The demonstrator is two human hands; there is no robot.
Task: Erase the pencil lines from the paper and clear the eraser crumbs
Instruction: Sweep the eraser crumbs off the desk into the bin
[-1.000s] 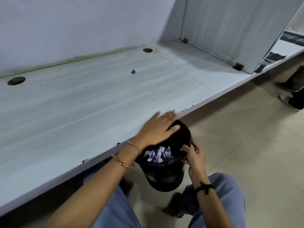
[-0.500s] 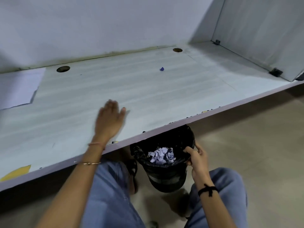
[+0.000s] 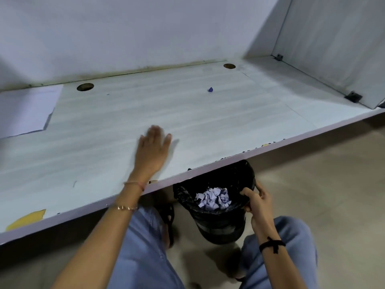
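1. Head view: left hand [image 3: 153, 152], fingers extended, lay flat on the desk [image 3: 93, 159] at centre; right hand [image 3: 257, 200] pinched the rim of the bin [image 3: 220, 228] below the desk edge.
2. Paper [image 3: 25, 110] lay upper left, erasure unjudgeable; dark crumbs [image 3: 245, 152] along the front edge apparently awaited sweeping.
3. A purple piece [image 3: 210, 89] sat upper centre, obstructing nothing.

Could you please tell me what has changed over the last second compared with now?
The left hand moved from over the bin leftward onto the desk, fingers straight and motion-blurred. Nothing was picked up or let go. The right hand keeps gripping the bin's rim; the bin stays under the desk edge with paper scraps inside, and the purple scrap has not moved.
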